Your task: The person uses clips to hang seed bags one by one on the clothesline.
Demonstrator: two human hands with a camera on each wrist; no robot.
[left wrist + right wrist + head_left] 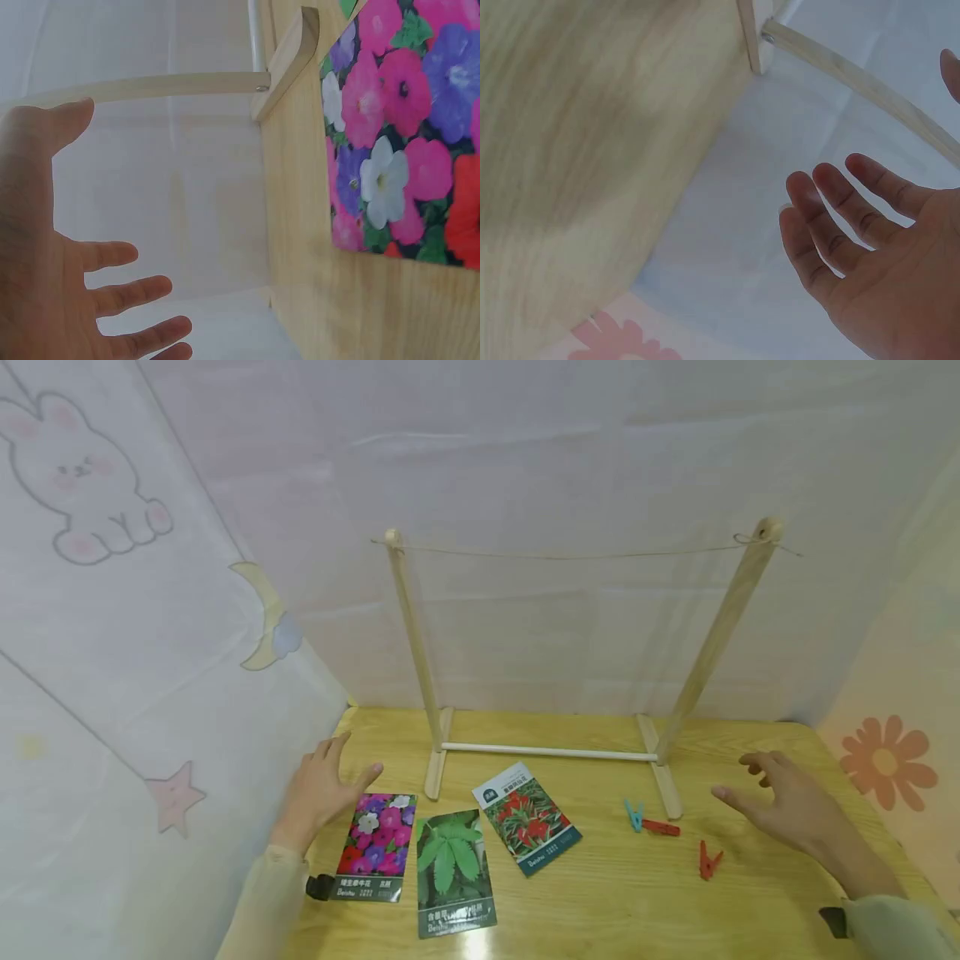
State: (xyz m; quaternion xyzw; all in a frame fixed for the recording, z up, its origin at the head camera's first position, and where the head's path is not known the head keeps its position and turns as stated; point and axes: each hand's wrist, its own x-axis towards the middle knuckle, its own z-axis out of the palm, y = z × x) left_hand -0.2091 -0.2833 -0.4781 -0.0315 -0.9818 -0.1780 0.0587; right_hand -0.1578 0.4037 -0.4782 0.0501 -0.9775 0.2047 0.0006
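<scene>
My left hand (321,791) hovers at the table's left side, fingers spread and holding nothing, beside a seed packet with pink and purple flowers (380,839). To its right lie a packet with green leaves (452,868) and a tilted packet with red flowers (528,817). At the right side my right hand (793,802) is held out with loosely bent fingers and nothing in them. Nearest to it are a red clothespin (708,862), another red clothespin (662,828) and a blue clothespin (634,816). In the left wrist view, the flowered packet (405,135) lies apart from the fingers.
Behind the packets stands a wooden frame with a left post (415,643), a right post (716,639) and a white crossbar (547,751) low down. A thin string (570,557) runs between the post tops. Printed cloth (510,460) hangs around the wooden table (600,910).
</scene>
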